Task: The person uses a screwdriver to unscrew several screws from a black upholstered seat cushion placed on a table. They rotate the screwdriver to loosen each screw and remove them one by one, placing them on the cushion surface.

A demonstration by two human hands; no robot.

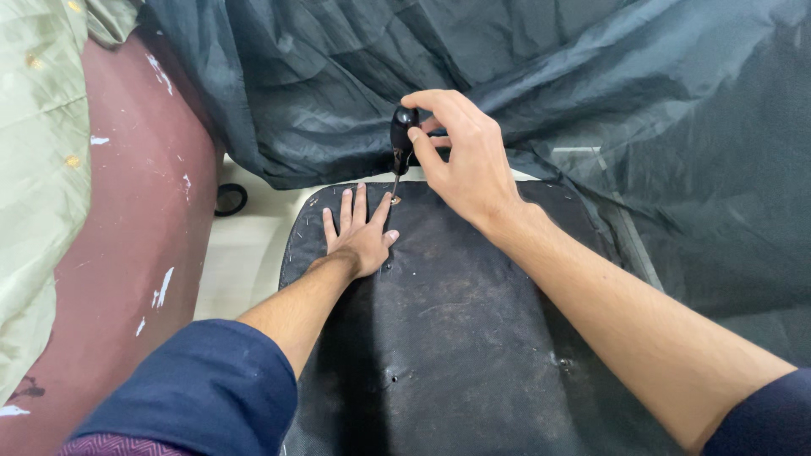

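Observation:
A dark, worn flat panel (473, 338) with rounded corners lies in front of me, staples along its edge. My left hand (359, 232) rests flat on its far left part, fingers spread. My right hand (465, 156) grips the black handle of a screwdriver (402, 139), held upright. Its thin shaft points down and its tip meets a small metal fastener (394, 201) on the panel, just right of my left fingertips.
Dark thin fabric (591, 76) is draped behind and to the right of the panel. A maroon curved surface (135, 211) with white scuffs lies at left, pale green cloth (34, 169) over it. A black ring (230, 199) sits on the light floor.

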